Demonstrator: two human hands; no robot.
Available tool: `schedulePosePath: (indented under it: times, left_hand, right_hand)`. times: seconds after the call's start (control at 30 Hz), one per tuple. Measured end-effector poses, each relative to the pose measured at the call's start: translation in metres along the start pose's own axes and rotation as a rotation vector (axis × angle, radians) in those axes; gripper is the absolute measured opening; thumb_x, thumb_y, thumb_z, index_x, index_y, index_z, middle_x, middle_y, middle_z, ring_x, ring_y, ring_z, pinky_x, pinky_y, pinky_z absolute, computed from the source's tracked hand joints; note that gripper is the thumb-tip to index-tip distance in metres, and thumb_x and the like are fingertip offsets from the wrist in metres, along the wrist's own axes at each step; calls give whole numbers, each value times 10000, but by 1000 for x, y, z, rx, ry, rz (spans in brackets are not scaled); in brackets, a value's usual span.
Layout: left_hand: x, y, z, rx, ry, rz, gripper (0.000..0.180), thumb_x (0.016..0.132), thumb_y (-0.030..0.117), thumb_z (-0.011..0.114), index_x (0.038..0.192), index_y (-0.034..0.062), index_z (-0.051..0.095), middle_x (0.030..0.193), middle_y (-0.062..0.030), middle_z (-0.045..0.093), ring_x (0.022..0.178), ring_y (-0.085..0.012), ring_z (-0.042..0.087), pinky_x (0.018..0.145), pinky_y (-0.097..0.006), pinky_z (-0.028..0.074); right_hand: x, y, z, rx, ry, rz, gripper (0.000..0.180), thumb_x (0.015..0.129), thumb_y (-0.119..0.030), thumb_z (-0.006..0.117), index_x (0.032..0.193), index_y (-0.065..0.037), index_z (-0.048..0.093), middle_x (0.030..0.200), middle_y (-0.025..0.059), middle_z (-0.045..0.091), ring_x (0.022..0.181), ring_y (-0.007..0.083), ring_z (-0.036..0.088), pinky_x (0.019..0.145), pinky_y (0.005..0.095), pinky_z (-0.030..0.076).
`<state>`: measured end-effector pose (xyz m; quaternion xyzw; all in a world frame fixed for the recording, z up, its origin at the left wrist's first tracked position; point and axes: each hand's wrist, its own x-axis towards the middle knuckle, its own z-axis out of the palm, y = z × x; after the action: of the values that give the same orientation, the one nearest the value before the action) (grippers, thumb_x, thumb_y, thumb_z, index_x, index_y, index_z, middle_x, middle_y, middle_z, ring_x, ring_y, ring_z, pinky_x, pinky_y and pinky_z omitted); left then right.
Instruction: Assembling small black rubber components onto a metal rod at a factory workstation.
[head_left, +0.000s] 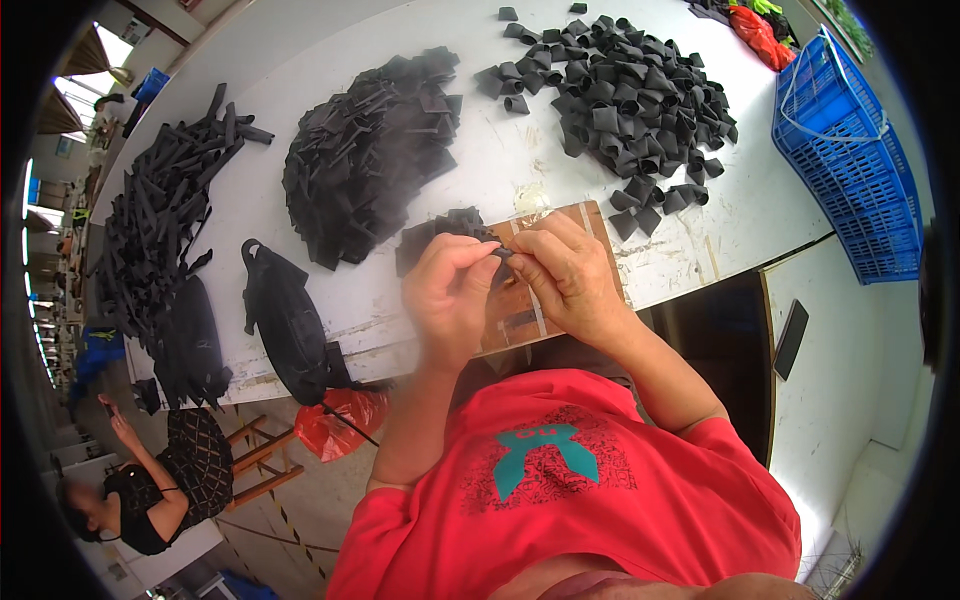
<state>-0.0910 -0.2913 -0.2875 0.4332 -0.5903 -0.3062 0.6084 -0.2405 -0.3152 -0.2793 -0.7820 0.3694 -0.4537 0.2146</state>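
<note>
My left hand [445, 295] and my right hand [570, 270] meet over a wooden board [595, 230] at the table's near edge. Between them their fingertips pinch a small black fabric piece [503, 253], mostly covered by the fingers. Just behind my left hand lies a small heap of black pieces [455, 222]. Farther off sits a large pile of flat black fabric pieces [370, 150]. Beyond my right hand, many black folded loops [640, 100] are heaped, their open ends showing.
Long black strips [160, 200] and a black cloth bundle [285, 325] lie at left on the white table [250, 75]. A blue plastic basket [850, 150] stands right, near a red bag [762, 38]. A black phone-like slab [791, 340] rests lower right. Another person [150, 490] sits lower left.
</note>
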Motion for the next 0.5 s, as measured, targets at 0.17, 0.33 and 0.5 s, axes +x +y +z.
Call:
schedulePosePath:
  times: [0.17, 0.33, 0.5]
  left_hand:
    - [5, 3, 4, -43, -12, 16, 61, 799, -14, 630, 859, -20, 634, 817, -33, 576, 704, -80, 495, 618, -195, 398]
    - [11, 4, 2, 54, -35, 62, 68, 797, -17, 628, 863, -8, 639, 808, -30, 569, 690, -77, 488, 601, -182, 388]
    - [8, 8, 5, 119, -20, 67, 73, 788, -30, 630, 854, -6, 646, 798, -37, 574, 691, -79, 495, 593, -188, 394]
  right_hand:
    - [0, 0, -3, -22, 19, 11, 112, 736, -38, 645, 816, -30, 567, 708, 84, 517, 654, 263, 521, 558, 348, 425]
    - [0, 1, -2, -35, 35, -2, 118, 733, -42, 648, 820, -29, 568, 713, 89, 519, 656, 271, 524, 552, 352, 425]
    - [-6, 6, 6, -56, 87, -27, 115, 741, -53, 645, 825, -32, 570, 712, 91, 518, 652, 270, 525, 553, 353, 425]
